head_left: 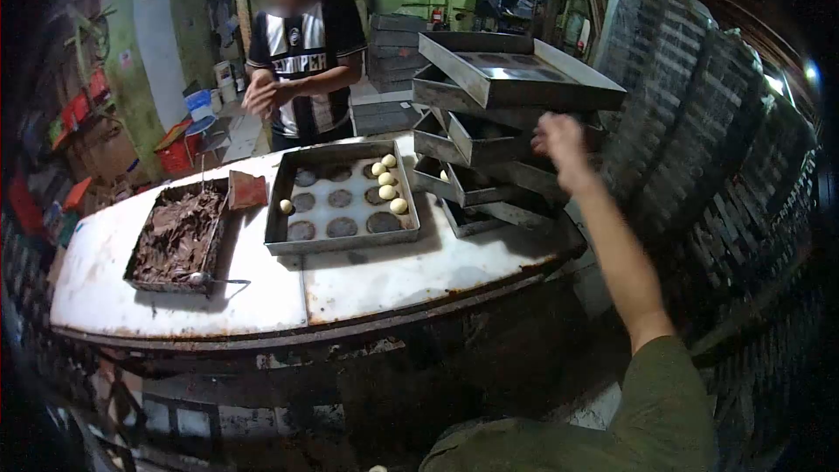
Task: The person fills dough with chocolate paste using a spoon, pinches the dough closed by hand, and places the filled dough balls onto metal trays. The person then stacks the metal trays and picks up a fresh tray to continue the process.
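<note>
My right hand point(560, 150) is raised beside a stack of metal trays point(489, 135), its fingers loosely bent and a little blurred. Whether it touches a tray edge I cannot make out. My left hand is out of view. Highest on the stack, a shallow rectangular tray point(559, 93) sits askew over several others set crosswise. On the white table, another metal tray point(343, 245) holds round dark patches in rows. Pale dough balls point(387, 192) lie along its right side, and a single dough ball point(286, 206) rests at its left.
A pan of brown chocolate-like paste point(175, 236) with a metal utensil stands left on the white table point(271, 297). Behind the table a person point(306, 70) holds both hands together. Tall wrapped stacks point(664, 79) rise at the right. Dark trays point(395, 48) are piled behind.
</note>
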